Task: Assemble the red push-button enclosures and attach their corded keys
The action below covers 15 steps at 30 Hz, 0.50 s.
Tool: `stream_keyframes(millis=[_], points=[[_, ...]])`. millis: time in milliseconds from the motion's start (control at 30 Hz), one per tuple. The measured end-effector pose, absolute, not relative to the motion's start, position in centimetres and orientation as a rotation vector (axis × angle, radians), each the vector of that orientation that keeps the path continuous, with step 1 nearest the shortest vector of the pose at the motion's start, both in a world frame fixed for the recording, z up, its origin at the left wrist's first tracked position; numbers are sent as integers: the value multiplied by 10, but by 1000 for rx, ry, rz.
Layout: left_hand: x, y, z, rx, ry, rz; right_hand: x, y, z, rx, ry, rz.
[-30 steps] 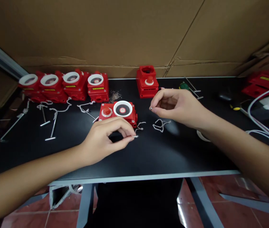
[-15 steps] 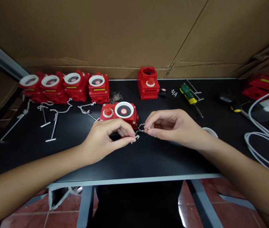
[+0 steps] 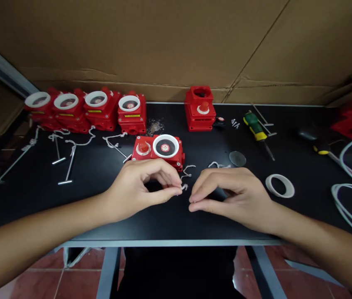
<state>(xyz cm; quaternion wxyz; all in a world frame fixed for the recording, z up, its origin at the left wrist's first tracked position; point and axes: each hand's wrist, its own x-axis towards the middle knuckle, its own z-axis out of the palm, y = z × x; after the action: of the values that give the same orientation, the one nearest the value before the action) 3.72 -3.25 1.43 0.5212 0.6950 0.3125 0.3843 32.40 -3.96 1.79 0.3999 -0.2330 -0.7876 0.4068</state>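
Note:
My left hand (image 3: 141,182) is closed in a pinch on a white string (image 3: 184,187), whose short end sticks out past the fingertips. Just behind it lies a red alarm call box (image 3: 152,157) with a red button and a white-ringed round window. More of the string loops out by the box's lower right corner. My right hand (image 3: 232,192) is also pinched, low over the black table to the right of the string. Whatever is between its fingertips is too small to make out. Another white cord (image 3: 218,165) lies behind this hand.
Several red boxes (image 3: 130,112) with corded metal hammers (image 3: 70,166) line the back left. Another red box (image 3: 200,110) stands at back centre. Rightward lie screws (image 3: 235,123), a green-yellow screwdriver (image 3: 253,126), a clear disc (image 3: 237,158), a white ring (image 3: 280,185) and white cable (image 3: 347,195).
My right hand has moved down toward me, away from the string. The small metal piece at its fingertips is now hardly visible. The left hand keeps its pinch, and the view has shifted slightly.

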Motion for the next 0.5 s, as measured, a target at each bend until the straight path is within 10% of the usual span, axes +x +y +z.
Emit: stream_keyframes(millis=[500], points=[[36,-37,16,1662,710,882,320,-49,14,-552,-1969,1062]])
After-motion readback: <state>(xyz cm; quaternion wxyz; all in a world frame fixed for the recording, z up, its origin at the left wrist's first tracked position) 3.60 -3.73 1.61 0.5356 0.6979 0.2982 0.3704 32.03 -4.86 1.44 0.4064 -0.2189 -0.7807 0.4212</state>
